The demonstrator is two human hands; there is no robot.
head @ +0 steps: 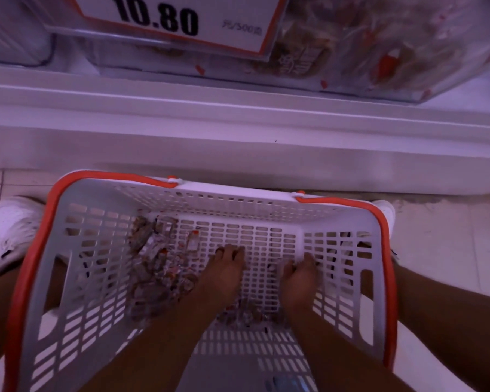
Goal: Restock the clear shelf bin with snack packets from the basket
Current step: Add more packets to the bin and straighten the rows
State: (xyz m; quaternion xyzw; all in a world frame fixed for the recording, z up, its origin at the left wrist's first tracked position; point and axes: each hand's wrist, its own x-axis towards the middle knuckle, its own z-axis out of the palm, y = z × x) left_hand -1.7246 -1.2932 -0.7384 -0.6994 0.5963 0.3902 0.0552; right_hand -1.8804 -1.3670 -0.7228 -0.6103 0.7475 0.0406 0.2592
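The head view looks straight down into a white slotted basket with orange handles, standing on the pale tiled floor between the person's two white shoes. Both bare forearms reach down into it from the bottom of the frame.

The left hand lies low on the basket floor near the middle, its fingers stretched forward and loosely together, tips resting on the slotted bottom. They look relaxed rather than clenched, and nothing shows inside them. The main heap of snack packets, small clear wrappers with brown contents and red marks, lies just beside this hand on its left, touching or nearly touching its edge.

The right hand is down by the right wall of the basket, its fingers bent downward at the knuckles. A few packets lie just beside and under it; blur makes it impossible to tell whether the fingers grasp any. More packets are scattered between the two wrists, toward the near side.

Above the basket runs the white shelf. On it sits the clear shelf bin, holding similar packets, with a price card reading 10.80 on its front.
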